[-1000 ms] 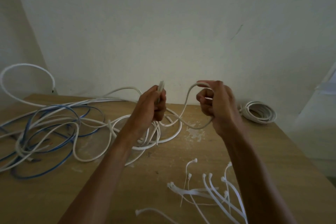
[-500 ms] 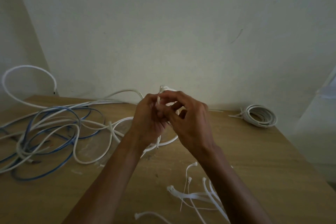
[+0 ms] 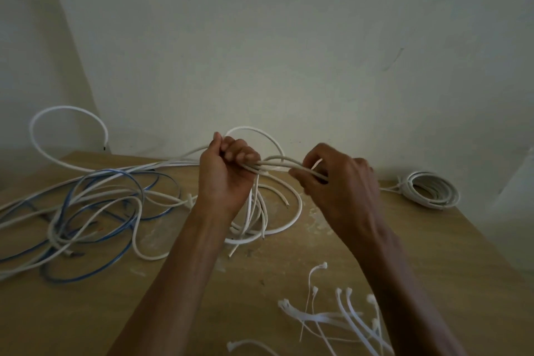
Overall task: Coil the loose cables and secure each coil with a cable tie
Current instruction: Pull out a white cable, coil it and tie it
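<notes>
A wooden table stands against a plain wall. Across its left half sprawls a tangle of loose white and blue cables, not yet coiled. Above the table's middle, the left hand is closed in a fist around several turns of a white cable, probably to keep the gathered loops together; they hang below the fist and rest on the table. Just to its right, the right hand pinches the same cable in curled fingers, seemingly feeding the next loop toward the fist. At the far right edge lies a finished coil, apparently tied, set well apart. Spare ties lie scattered near the front, under the right forearm, within easy reach.
</notes>
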{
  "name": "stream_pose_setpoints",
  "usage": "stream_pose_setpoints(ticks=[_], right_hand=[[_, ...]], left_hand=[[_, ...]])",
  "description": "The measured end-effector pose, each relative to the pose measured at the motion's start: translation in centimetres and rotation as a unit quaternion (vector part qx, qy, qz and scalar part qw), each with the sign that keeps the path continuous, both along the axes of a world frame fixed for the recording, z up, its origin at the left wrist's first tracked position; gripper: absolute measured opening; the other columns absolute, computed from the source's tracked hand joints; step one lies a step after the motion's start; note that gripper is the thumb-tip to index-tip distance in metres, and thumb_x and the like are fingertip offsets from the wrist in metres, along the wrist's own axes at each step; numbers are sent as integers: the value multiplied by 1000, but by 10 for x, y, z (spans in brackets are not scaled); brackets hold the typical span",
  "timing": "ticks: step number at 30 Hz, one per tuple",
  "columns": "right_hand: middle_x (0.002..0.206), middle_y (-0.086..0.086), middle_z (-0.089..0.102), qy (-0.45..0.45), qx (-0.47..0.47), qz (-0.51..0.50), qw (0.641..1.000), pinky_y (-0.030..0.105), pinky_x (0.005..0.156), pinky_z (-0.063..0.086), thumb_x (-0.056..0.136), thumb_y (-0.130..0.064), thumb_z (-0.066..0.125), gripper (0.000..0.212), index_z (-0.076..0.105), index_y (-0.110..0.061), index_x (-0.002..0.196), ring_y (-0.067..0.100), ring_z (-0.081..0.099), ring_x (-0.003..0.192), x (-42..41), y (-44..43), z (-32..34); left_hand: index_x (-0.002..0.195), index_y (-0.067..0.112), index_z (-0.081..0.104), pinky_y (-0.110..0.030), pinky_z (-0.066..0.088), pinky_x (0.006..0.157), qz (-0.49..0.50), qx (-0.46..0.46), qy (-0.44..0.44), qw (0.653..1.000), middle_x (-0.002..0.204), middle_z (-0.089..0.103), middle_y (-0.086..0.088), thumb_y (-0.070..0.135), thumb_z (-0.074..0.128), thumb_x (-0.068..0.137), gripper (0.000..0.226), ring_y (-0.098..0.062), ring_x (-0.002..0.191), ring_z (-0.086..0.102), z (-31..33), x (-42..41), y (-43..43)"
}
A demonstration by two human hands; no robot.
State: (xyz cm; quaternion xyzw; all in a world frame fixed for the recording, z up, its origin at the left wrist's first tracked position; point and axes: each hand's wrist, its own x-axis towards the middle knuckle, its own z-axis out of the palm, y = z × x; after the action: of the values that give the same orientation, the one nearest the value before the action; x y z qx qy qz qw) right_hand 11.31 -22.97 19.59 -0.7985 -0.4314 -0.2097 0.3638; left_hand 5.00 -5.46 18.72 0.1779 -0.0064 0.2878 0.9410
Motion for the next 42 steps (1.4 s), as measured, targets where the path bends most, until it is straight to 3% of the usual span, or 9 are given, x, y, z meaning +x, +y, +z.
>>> stream_pose_setpoints(ticks=[7,13,18,23,27,35,37,40,42], right_hand=[[96,1,59,-122,-9,-179,976,33,68,38,96,-19,62,12,62,-22,107,16,51,80,46,12,-35],[125,-7,68,273,-204,269,901,23,98,53,87,-6,74,64,49,-23,143,1,63,115,57,-15,-13],[133,22,63,508,-19,367,779,48,100,53,105,-7,37,38,50,0,141,37,62,123,76,-37,-11],[72,6,74,319,-70,146,934,29,57,48,95,-43,63,37,75,-9,89,18,60,57,52,-2,-23],[67,3,71,277,119,116,946,21,56,49,100,-21,61,20,74,-10,91,13,66,59,61,-20,-6],[77,-6,66,721,402,132,548,27,75,45,78,-14,60,4,58,-18,78,6,70,69,113,-26,-44],[79,0,67,718,354,71,595,27,71,42,89,-19,61,14,59,-15,75,9,67,66,122,-25,-62],[103,17,73,458,-38,-126,879,33,71,45,99,-39,59,32,63,-9,88,26,69,85,127,-22,-79],[116,18,70,222,-181,-198,937,36,82,47,96,-52,60,47,67,-7,105,32,66,106,120,-18,-73]], left_hand=[[65,21,36,-22,20,37,111,89,45,989,51,22,7,40,28,111,50,-8,42,18,4,-4,12],[63,23,32,-21,12,34,87,186,92,974,47,21,9,41,31,110,50,-5,36,16,0,2,3],[65,24,29,-19,13,33,47,252,121,959,47,22,11,38,32,110,47,-4,36,16,-7,6,-7],[66,24,30,-17,15,35,53,291,151,943,46,22,10,37,32,110,46,-5,35,16,-14,17,-24],[64,25,34,-19,16,35,166,197,186,948,47,23,9,38,32,111,48,-7,37,17,-17,15,1],[65,24,31,-21,13,32,165,121,120,972,47,19,8,39,28,111,49,-7,37,14,-17,10,18],[65,23,30,-20,12,33,159,157,114,968,47,19,9,39,28,111,48,-6,37,14,-14,8,18],[67,23,28,-20,12,35,128,224,122,958,47,21,10,39,30,111,47,-5,37,16,-13,5,19],[67,24,27,-19,14,33,90,257,125,954,48,22,10,39,31,110,46,-4,37,16,-14,6,16]])
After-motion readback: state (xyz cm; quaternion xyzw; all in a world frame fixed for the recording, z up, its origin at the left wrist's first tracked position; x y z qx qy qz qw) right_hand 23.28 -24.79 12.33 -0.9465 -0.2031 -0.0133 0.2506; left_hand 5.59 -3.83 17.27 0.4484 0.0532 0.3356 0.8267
